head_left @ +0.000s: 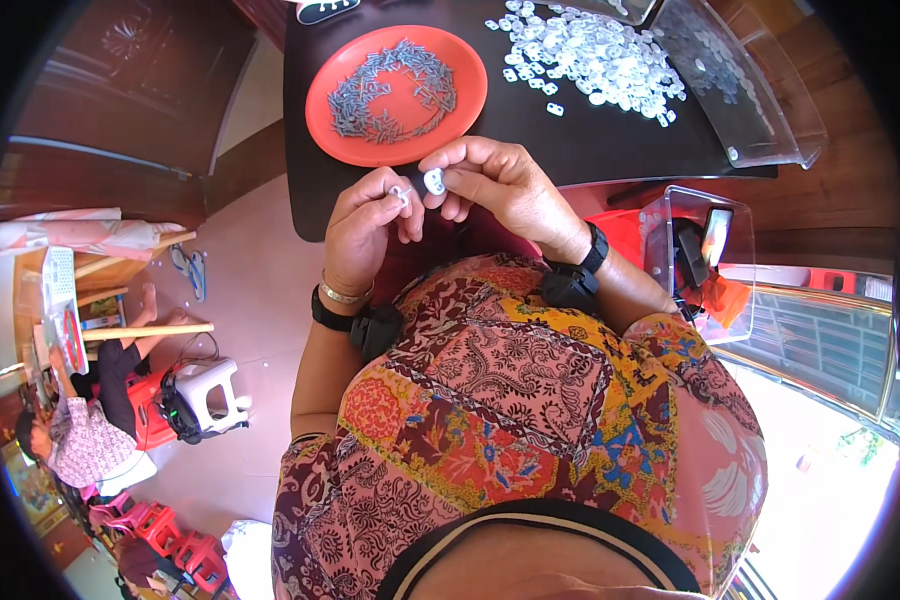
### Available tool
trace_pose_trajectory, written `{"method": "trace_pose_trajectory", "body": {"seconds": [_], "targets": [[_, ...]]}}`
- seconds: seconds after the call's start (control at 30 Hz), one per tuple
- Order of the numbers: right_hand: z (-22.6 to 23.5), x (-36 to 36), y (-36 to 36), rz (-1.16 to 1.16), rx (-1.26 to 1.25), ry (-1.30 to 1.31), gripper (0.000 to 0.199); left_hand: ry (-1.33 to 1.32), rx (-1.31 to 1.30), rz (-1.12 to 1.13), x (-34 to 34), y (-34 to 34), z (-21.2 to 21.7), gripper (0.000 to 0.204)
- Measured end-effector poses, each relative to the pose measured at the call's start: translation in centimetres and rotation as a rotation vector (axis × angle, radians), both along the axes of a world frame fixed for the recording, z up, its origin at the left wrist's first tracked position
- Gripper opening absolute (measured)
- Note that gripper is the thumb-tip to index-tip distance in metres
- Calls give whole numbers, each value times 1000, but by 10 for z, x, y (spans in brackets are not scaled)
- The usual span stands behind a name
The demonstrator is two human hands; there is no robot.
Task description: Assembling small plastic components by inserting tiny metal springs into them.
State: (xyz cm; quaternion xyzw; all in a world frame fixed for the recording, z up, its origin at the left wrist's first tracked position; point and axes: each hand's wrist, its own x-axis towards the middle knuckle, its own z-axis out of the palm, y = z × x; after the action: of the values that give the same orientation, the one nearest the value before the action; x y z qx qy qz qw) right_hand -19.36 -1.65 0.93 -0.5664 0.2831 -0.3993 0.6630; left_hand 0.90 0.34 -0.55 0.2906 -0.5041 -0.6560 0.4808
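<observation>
Just in front of my body, at the table's near edge, both hands are raised close together. My right hand [500, 185] pinches a small white oval plastic piece [434, 181] with dark holes between thumb and index finger. Between the thumb and fingertips of my left hand [363, 225] is a small whitish piece [400, 194], too small to name exactly. Beyond the hands sits a round red plate [317, 112] with many small grey screws [370, 125] spread in a ring. A heap of similar white plastic pieces [595, 65] lies on the dark table [570, 150] at the far right.
A clear plastic box [770, 110] lies tipped beside the heap. Below the table's right side stands another clear bin [735, 210] with dark and orange things. At left, a person [100, 430] sits near a white stool [213, 395]; red stools [200, 560] stand lower down.
</observation>
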Motion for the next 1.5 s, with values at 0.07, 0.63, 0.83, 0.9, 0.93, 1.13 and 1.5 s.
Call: {"method": "trace_pose_trajectory", "body": {"seconds": [0.07, 0.63, 0.83, 0.9, 0.93, 1.13, 1.5], "targets": [[1, -1, 1, 4, 10, -11, 20, -19, -4, 11, -1, 0, 2, 21], [0, -26, 1, -276, -50, -183, 19, -90, -16, 15, -3, 2, 3, 21], [-3, -37, 1, -301, -42, -263, 20, -95, -8, 53, -5, 4, 6, 19], [-2, -37, 0, -311, -37, -269, 20, -91, -23, 55, 0, 0, 6, 19], [-2, -37, 0, -309, -26, -266, 21, -98, -13, 56, 1, 0, 6, 19], [-2, -38, -5, -277, -14, -323, 18, -118, -35, 97, 2, 0, 12, 21], [24, -59, -15, -222, -123, -262, 16, -114, -15, 84, 4, 6, 13, 19]]}}
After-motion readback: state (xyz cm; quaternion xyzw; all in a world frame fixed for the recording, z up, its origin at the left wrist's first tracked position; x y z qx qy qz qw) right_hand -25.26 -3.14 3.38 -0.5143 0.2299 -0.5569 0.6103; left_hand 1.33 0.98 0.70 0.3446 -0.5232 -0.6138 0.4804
